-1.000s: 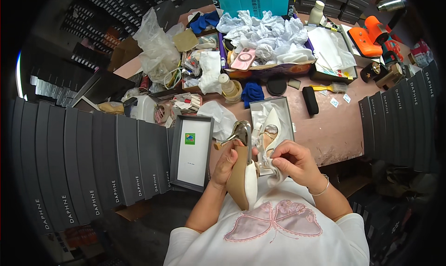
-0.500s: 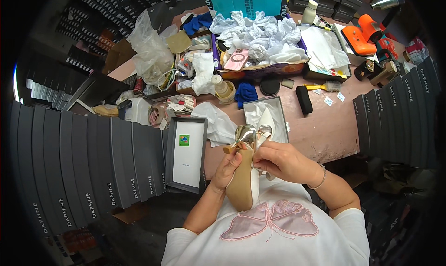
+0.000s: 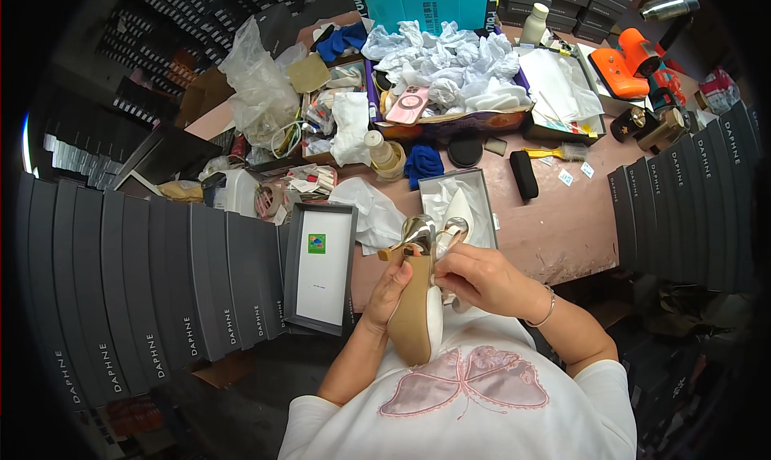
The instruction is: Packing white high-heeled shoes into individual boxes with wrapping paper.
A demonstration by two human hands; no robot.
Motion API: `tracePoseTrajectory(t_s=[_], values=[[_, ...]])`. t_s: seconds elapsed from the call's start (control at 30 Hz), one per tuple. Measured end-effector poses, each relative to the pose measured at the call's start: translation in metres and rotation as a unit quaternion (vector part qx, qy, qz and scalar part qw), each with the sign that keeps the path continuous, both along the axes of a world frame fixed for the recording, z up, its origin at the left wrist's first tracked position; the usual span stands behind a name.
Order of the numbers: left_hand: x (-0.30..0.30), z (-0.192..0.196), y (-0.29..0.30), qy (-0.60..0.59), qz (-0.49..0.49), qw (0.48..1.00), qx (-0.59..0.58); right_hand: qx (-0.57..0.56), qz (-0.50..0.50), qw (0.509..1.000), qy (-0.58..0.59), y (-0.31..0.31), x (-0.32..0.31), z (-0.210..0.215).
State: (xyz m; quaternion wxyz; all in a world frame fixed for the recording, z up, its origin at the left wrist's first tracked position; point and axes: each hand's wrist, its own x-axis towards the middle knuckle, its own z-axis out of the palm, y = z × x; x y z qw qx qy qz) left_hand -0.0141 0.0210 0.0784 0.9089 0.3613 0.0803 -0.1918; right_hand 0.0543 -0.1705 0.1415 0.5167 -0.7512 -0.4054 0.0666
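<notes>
Gripping a tan-soled, silver-strapped high-heeled shoe (image 3: 418,295) sole-up in front of the chest, the left hand (image 3: 391,287) closes its fingers around the sole's left edge, while the right hand (image 3: 482,277) pinches the metallic strap region near the heel end, fingers curled tight on it. The shoe hangs over the near edge of the pink, worn table (image 3: 562,227), just in front of an open grey shoebox lined with white tissue paper (image 3: 458,207). To the left lies the grey box lid with a white inner face and small green sticker (image 3: 321,271), and beside it stand rows of dark grey shoeboxes (image 3: 161,283). Farther back the table is crowded: crumpled white tissue (image 3: 450,58), a pink phone (image 3: 407,105), a blue cloth (image 3: 423,161), a black oblong case (image 3: 524,175). As I judge it, the thin strap could twist or tear if the right hand pulls hard against the left hand's hold; the shoe could also slip off the table's edge should either grasp loosen, since nothing supports it from below.
</notes>
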Motion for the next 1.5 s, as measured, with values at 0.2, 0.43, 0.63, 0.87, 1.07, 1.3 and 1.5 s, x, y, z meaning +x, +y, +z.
tracePoseTrajectory(t_s=[0.2, 0.43, 0.63, 0.87, 1.07, 1.3, 1.5], values=[[0.0, 0.006, 0.005, 0.003, 0.032, 0.998, -0.06, 0.074, -0.106, 0.981, 0.142, 0.001, 0.003, -0.005], [0.024, 0.017, 0.023, -0.145, 0.203, 0.95, 0.187, 0.041, 0.025, 0.913, 0.405, -0.018, -0.023, -0.01], [0.021, 0.011, 0.005, -0.115, 0.245, 0.963, -0.016, -0.052, 0.001, 0.975, 0.216, -0.007, -0.01, -0.025], [0.01, -0.007, 0.008, 0.084, -0.265, 0.958, -0.063, -0.309, 0.134, 0.94, -0.052, -0.041, 0.026, 0.01], [-0.015, -0.038, -0.003, 0.172, -0.064, 0.981, -0.068, -0.091, -0.022, 0.981, 0.171, -0.034, 0.017, -0.018], [-0.028, -0.045, 0.002, 0.157, 0.015, 0.987, -0.021, -0.091, 0.021, 0.933, 0.347, -0.038, -0.066, -0.045], [-0.04, -0.053, -0.001, 0.122, 0.049, 0.988, -0.086, -0.092, 0.119, 0.959, 0.242, -0.055, -0.071, -0.043]])
